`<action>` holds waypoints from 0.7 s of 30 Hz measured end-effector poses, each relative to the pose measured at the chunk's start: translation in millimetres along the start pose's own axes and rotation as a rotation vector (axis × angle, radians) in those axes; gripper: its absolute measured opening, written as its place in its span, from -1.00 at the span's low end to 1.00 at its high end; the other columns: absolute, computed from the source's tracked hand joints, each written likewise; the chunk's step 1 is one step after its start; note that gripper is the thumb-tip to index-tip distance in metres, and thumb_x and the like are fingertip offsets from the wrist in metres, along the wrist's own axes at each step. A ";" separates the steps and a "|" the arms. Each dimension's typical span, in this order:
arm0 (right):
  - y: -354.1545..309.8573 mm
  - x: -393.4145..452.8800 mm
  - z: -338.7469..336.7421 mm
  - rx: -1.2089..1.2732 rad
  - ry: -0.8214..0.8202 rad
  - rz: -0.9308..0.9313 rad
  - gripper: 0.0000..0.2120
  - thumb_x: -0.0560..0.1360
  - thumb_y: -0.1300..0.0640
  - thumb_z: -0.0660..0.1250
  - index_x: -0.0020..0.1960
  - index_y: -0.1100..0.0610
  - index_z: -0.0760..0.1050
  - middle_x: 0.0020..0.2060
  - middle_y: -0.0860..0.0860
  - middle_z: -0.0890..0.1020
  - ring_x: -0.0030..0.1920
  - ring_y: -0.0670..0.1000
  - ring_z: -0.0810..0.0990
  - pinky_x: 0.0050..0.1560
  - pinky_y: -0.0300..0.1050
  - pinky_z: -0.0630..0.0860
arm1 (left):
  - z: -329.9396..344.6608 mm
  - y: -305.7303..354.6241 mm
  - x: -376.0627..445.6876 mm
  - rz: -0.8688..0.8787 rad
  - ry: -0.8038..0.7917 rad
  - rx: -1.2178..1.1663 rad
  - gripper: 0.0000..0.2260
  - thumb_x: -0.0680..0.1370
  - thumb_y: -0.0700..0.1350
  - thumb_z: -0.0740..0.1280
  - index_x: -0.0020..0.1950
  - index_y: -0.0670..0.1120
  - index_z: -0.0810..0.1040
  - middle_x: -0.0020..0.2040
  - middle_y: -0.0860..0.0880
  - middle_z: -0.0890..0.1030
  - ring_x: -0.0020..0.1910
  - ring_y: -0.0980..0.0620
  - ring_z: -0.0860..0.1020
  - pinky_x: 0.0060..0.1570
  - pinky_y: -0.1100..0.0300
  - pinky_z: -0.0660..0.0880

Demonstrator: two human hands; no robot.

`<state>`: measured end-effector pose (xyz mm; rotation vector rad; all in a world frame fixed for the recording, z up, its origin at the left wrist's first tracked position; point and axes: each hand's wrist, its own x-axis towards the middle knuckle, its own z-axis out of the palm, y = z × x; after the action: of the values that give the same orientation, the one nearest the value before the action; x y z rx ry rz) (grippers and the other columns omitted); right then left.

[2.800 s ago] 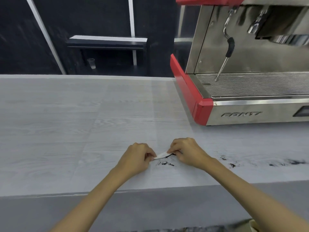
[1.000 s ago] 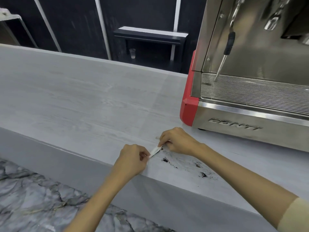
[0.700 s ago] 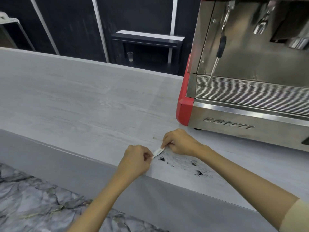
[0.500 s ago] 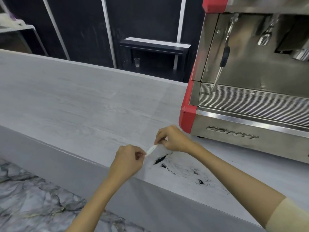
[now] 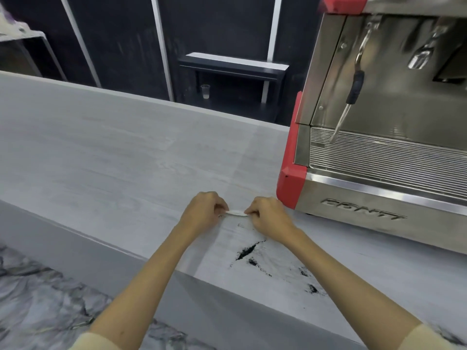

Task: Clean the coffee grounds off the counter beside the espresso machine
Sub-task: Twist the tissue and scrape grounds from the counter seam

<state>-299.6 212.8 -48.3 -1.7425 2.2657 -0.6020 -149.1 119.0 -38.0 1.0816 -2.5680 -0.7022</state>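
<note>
Dark coffee grounds (image 5: 246,251) lie in a streak and smaller specks on the pale grey counter (image 5: 113,168), near its front edge. A small white strip (image 5: 236,213), paper or cloth, is stretched between my two hands just above the counter. My left hand (image 5: 204,213) pinches its left end, and my right hand (image 5: 267,217) pinches its right end. Both hands sit just beyond the grounds, in front of the red corner of the espresso machine (image 5: 379,152).
The espresso machine's steam wand (image 5: 350,102) hangs over its drip grate (image 5: 384,160). More grounds (image 5: 312,289) lie further right by the counter edge. A dark shelf with a small plastic cup (image 5: 205,91) stands behind the counter. Marbled floor shows lower left.
Both hands, still holding the strip, have moved away from me past the grounds and closer to the machine; a streak of grounds now lies uncovered behind them. The camera view has shifted.
</note>
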 end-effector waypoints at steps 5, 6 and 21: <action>-6.9 -25.3 8.1 -0.018 0.067 -0.007 -0.71 0.45 0.36 0.16 0.06 0.24 0.59 -0.02 0.14 0.63 -0.01 0.17 0.57 -0.03 -0.01 0.51 | -0.8 0.2 8.9 0.085 -0.045 -0.022 -0.84 0.45 -0.31 0.34 -0.10 -0.13 0.69 -0.08 -0.11 0.68 -0.09 -0.06 0.60 -0.07 0.11 0.52; -8.0 -28.7 8.6 -0.011 0.077 -0.004 -0.71 0.46 0.36 0.16 0.06 0.24 0.59 -0.02 0.14 0.63 -0.02 0.18 0.57 -0.04 0.00 0.52 | -0.8 -0.6 8.6 0.095 -0.052 -0.029 -0.84 0.45 -0.32 0.34 -0.11 -0.12 0.69 -0.08 -0.10 0.68 -0.10 -0.05 0.60 -0.09 0.15 0.51; -31.4 -9.3 -3.1 0.186 0.084 0.010 -0.77 0.42 0.41 0.24 -0.08 0.25 0.64 -0.10 0.13 0.68 -0.09 0.06 0.60 -0.13 -0.29 0.43 | -26.9 -26.7 -17.8 0.079 0.028 -0.097 -0.85 0.46 -0.28 0.36 -0.11 -0.09 0.69 -0.23 0.07 0.56 -0.28 0.19 0.49 -0.25 0.49 0.33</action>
<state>-271.0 215.6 -32.3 -1.6454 2.1911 -0.8689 -109.8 106.9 -30.4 0.9482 -2.5097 -0.7780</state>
